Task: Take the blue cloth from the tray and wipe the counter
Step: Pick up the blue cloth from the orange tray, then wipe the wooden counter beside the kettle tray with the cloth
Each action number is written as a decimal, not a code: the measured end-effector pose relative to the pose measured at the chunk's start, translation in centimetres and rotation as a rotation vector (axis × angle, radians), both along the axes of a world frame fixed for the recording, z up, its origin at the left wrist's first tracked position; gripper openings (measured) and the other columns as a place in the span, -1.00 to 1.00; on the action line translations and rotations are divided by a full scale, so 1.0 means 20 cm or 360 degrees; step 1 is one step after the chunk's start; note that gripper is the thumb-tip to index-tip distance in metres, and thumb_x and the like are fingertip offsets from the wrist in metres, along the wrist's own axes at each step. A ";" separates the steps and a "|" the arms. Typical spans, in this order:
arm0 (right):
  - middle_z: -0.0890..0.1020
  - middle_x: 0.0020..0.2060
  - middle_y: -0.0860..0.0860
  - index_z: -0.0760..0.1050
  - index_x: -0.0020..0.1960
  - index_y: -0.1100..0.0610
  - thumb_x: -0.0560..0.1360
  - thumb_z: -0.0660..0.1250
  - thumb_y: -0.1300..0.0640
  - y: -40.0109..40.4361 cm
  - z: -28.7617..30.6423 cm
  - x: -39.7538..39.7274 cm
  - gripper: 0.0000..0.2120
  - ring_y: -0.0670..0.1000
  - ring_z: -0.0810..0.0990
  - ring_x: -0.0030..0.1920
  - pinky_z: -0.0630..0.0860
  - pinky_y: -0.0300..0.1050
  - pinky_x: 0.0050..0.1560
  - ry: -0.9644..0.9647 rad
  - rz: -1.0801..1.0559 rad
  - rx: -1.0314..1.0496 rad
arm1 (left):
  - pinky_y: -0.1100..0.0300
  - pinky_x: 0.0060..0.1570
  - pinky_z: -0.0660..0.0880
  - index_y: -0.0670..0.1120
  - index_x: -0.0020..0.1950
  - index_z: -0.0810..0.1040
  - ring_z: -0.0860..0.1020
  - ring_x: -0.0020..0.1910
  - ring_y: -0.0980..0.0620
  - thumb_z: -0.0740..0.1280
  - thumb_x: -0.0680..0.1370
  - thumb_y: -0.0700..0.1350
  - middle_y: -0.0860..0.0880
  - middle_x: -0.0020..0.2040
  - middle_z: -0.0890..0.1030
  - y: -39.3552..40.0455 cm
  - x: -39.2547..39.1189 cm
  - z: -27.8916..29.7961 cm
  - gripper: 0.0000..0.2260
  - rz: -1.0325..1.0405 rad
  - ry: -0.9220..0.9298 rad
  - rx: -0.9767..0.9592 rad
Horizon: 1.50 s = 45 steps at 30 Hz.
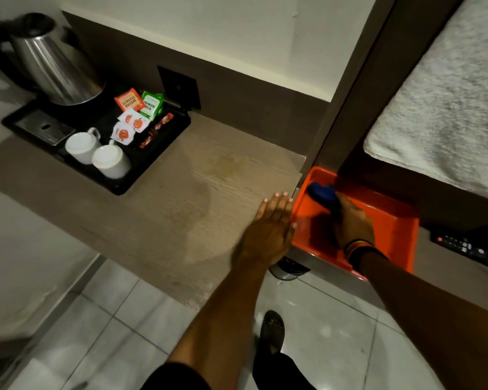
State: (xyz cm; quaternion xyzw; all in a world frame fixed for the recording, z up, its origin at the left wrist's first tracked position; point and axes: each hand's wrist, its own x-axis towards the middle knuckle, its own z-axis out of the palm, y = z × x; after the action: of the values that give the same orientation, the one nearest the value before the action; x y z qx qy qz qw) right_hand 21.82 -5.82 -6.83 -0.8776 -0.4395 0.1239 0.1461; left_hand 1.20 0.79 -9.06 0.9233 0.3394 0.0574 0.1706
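A blue cloth [322, 192] lies bunched at the far left corner of an orange tray [395, 220], which sits on a lower shelf right of the counter. My right hand [352, 220] is inside the tray with its fingers closed on the near end of the cloth; several bands ring that wrist. My left hand [273, 220] rests flat, fingers together and extended, on the right end of the light wood counter [186, 198], holding nothing. A faint stain shows on the counter's middle.
A black tray [166, 153] at the counter's left holds a steel kettle [54, 63], two white cups [110, 160], and tea and sugar sachets [137, 108]. A white towel [445, 102] lies on the upper right. A remote [471, 249] lies beside the orange tray. Tiled floor below.
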 end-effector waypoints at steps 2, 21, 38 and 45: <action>0.57 0.34 0.30 0.33 0.55 0.13 0.51 0.27 0.36 -0.01 0.11 -0.08 -0.39 0.37 0.60 0.22 0.50 0.16 0.18 -0.0034 0.0029 0.0096 | -0.13 0.69 -0.05 -0.16 0.68 0.05 0.05 0.70 -0.16 0.03 0.74 0.05 -0.20 0.70 0.13 -0.02 -0.05 0.05 -0.45 0.0002 -0.0041 -0.0066; -0.09 0.67 -0.02 -0.11 0.67 0.00 0.71 -0.04 -0.08 0.08 0.02 -1.20 -0.42 0.05 -0.14 0.67 -0.20 0.12 0.63 -0.0093 0.0849 -0.0156 | -0.08 0.70 -0.18 -0.14 0.68 -0.16 -0.17 0.70 -0.07 -0.07 0.75 0.07 -0.14 0.72 -0.14 0.01 -1.35 0.10 -0.43 0.1007 0.0049 -0.0249; 0.10 0.62 -0.18 0.08 0.64 -0.15 0.70 -0.02 -0.03 0.21 -0.06 -1.15 -0.50 -0.15 -0.06 0.63 -0.11 0.01 0.64 -0.0061 0.1254 0.0026 | -0.21 0.60 0.23 -0.20 0.62 0.27 0.23 0.65 -0.13 0.15 0.73 -0.04 -0.20 0.64 0.29 0.13 -1.39 -0.04 -0.53 0.1090 -0.0207 0.0353; 0.16 0.64 -0.09 0.12 0.63 -0.11 0.69 0.02 0.03 0.56 -0.06 -1.41 -0.49 -0.03 0.04 0.65 -0.11 0.06 0.64 -0.0109 0.1073 0.0055 | -0.17 0.66 0.08 -0.15 0.65 0.19 0.14 0.68 -0.08 0.08 0.74 -0.02 -0.14 0.68 0.22 0.14 -1.38 -0.07 -0.51 0.1128 -0.0223 0.0285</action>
State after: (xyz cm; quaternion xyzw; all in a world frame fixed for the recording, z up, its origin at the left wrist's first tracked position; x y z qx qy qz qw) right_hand -6.41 5.39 -7.94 -0.6840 -0.7115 0.1283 0.0968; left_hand -26.40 3.63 -10.40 0.7536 0.6191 0.2054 0.0815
